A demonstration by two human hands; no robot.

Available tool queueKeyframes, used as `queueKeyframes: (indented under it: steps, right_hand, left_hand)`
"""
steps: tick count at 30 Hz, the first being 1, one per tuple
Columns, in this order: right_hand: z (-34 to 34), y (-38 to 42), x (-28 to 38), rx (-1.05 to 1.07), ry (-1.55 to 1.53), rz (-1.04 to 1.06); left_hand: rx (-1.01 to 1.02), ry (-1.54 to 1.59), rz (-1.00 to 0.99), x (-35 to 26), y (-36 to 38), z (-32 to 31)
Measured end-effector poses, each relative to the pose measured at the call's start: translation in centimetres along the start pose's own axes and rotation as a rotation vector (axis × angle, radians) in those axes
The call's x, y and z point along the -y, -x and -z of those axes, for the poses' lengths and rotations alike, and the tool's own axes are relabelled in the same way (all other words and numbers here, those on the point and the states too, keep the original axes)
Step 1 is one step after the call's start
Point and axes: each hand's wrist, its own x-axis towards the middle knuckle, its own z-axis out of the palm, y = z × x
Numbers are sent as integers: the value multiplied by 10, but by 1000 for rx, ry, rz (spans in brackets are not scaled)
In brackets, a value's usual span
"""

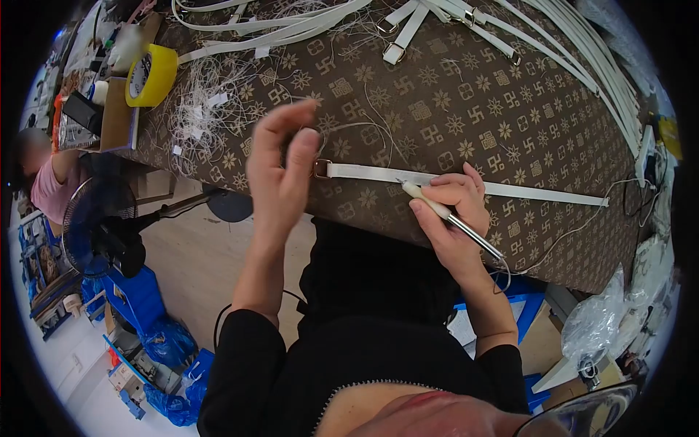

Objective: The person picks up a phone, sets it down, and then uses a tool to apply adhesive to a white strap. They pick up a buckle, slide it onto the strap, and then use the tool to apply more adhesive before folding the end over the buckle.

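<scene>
A white strap (364, 172) lies across the brown patterned cloth, with a metal buckle (321, 169) at its left end. My right hand (455, 207) is closed around a pen-like tool (437, 207) with a pale grip and a metal shaft; its tip is at the strap's middle. A thin cord trails from the tool's rear end. My left hand (285, 156) is raised just left of the buckle, thumb and fingers apart, with nothing visible between them.
A heap of thread scraps (207, 109) lies at the left, near yellow tape (151, 75) and a cardboard box (118, 116). More white straps (575, 58) cross the table's far side. A fan (98, 226) and another person's pink sleeve (54, 186) are at far left.
</scene>
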Motion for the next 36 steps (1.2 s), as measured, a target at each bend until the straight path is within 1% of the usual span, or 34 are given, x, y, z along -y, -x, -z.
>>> queueKeyframes:
  steps: [1, 2, 3, 5, 6, 8, 9, 10, 11, 12, 14, 16, 18, 19, 21, 22, 23, 24, 25, 27, 28, 29, 30, 31, 32, 33, 34, 36]
  right_hand:
    - [0, 1, -1, -3, -5, -1]
    - [0, 1, -2, -5, -11, -1]
    - [1, 1, -2, -6, -11, 1]
    - [1, 1, -1, -10, -22, 2]
    - [0, 1, -1, -7, -27, 9]
    - [1, 1, -1, -31, -70, -2]
    - [3, 2, -2, -26, -75, 10]
    - [4, 4, -3, -55, -110, -5]
    - [3, 3, -4, -78, -156, -11]
    - [4, 4, -3, -97, -178, 27]
    - [8, 4, 1, -111, -89, 157]
    - [13, 1, 18, -67, 0, 259]
    - [9, 1, 23, -48, 31, 350]
    - [4, 1, 26, -60, 30, 359]
    - [-4, 3, 29, -56, 90, 398]
    - [-9, 4, 32, -66, 121, 415]
    - [-14, 6, 34, -76, 152, 431]
    - [-15, 8, 34, -37, 254, 485]
    - [-23, 7, 33, -40, 251, 498]
    - [-40, 7, 36, -133, 239, 499]
    - [-38, 11, 44, -26, 212, 474]
    - [-35, 16, 54, 100, 219, 378]
    - [-31, 20, 63, 222, 229, 279]
    - [-24, 23, 70, 363, 244, 289]
    - [-14, 21, 72, 632, 136, 324]
    - [0, 23, 74, 898, 19, 314]
    - [10, 23, 78, 978, -228, 185]
    - [41, 2, 89, 1081, -264, -116]
  left_hand:
    - [-114, -128, -93, -1, -9, 12]
    - [-173, -203, -78, -1, -10, 22]
    - [-174, -203, -80, -2, -10, 29]
    - [204, -604, -254, -6, -4, 39]
    - [298, -670, -285, -6, 0, 35]
    - [337, -735, -353, -8, 5, 24]
    - [261, -747, -390, -7, 6, 21]
    - [239, -763, -389, -9, 8, 20]
    - [233, -690, -408, -12, 10, 21]
    - [220, -626, -429, -16, 13, 22]
    - [430, -425, -455, -22, 24, 11]
    - [549, -203, -326, -23, 42, -8]
    - [621, 180, -9, -27, 51, -17]
    - [608, 165, -24, -28, 56, -21]
    - [503, 665, 288, -27, 67, -28]
    - [475, 717, 336, -25, 71, -30]
    - [468, 710, 319, -27, 72, -26]
    - [460, 865, 385, -29, 72, -22]
    - [453, 1023, 454, -31, 73, -19]
    - [356, 1025, 385, -27, 74, -14]
    - [310, 1055, 336, -24, 72, -10]
    - [155, 1101, 353, -22, 67, -6]
    - [73, 1161, 313, -20, 58, 3]
    - [-8, 1225, 284, -17, 50, 15]
    - [-75, 1213, 280, -16, 43, 28]
    - [-133, 1208, 309, -13, 42, 38]
    - [-128, 1205, 333, -8, 43, 49]
    - [-113, 1146, 344, 1, 48, 60]
